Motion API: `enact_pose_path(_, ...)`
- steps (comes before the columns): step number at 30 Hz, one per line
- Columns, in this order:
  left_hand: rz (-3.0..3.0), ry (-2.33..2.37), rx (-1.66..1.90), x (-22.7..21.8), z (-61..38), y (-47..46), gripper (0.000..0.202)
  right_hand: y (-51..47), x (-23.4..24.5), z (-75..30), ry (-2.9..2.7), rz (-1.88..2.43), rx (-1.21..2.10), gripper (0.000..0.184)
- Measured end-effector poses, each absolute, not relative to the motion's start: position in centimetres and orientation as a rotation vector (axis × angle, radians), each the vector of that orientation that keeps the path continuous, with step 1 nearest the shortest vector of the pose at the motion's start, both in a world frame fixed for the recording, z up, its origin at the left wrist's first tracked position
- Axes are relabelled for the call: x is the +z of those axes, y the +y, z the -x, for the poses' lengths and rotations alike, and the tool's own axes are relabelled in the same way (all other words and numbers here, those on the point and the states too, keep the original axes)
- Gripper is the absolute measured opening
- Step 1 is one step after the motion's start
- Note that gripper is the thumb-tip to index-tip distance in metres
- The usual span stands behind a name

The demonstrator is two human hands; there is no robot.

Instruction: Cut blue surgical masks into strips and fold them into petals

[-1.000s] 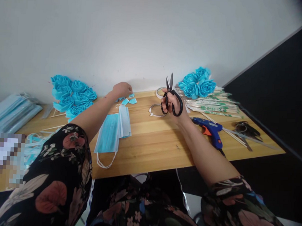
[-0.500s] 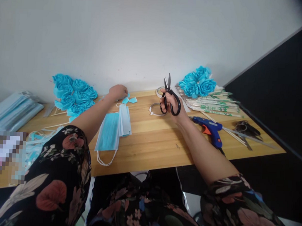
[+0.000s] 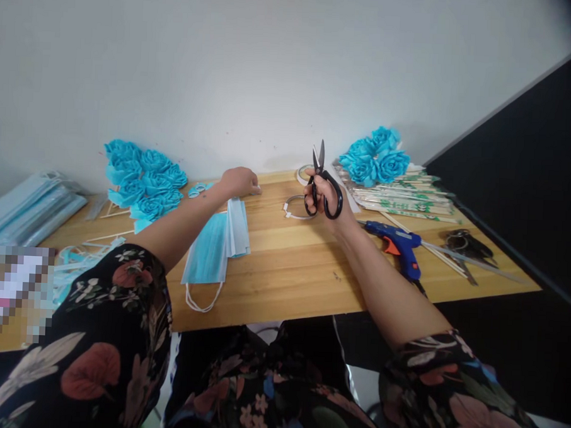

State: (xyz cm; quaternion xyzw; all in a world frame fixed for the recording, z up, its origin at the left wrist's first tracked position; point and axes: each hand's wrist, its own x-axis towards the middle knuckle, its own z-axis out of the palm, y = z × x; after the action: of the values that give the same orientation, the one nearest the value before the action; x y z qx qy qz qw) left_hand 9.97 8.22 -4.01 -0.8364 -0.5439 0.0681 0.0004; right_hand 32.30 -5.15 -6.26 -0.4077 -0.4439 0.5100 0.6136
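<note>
Two bunches of finished blue roses lay by the wall: the left rose bunch (image 3: 145, 177) and the right rose bunch (image 3: 376, 156). The right hand (image 3: 325, 195) gripped black scissors (image 3: 321, 178), blades slightly parted and pointing up, above the wooden table (image 3: 302, 265). The left hand (image 3: 239, 182) rested curled closed near the wall, its contents hidden, just beyond uncut face masks (image 3: 215, 245). A glue gun (image 3: 398, 244) lay untouched.

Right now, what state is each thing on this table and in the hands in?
scissors: upright, blades slightly apart, gripped by the right hand.
left hand: closed in a fist, resting on the table.
face masks: lying flat, one overlapping the other.
glue gun: lying on its side, unheld.
blue flowers: heaped by the wall.
</note>
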Motion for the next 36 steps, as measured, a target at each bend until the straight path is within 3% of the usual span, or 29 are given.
enact_pose_path(4,2.601,-1.594,0.257,-4.5,-11.7,6.7,0.027,-5.1,-6.3,-32.3,-1.035,0.957,1.166,0.064)
enact_pose_path(10,2.728,-1.383,0.204,-4.2,-12.8,5.8,0.031,-5.2,-6.0,-32.1,-1.005,0.946,1.176,0.066)
enact_pose_path(15,2.657,-1.536,0.093,-2.4,-11.0,7.6,0.031,-5.2,-5.9,-32.2,-1.017,0.952,1.144,0.066)
enact_pose_path(21,2.620,-1.616,0.344,-2.7,-10.3,8.0,0.035,-5.3,-6.1,-32.2,-1.046,0.955,1.133,0.064)
enact_pose_path(28,2.644,-1.281,0.301,-4.1,-12.5,6.2,0.030,-5.4,-6.0,-32.1,-1.035,0.963,1.135,0.063)
enact_pose_path(36,2.768,-0.884,-0.008,-4.2,-11.3,8.9,0.026,-5.2,-6.2,-32.2,-1.026,0.951,1.139,0.064)
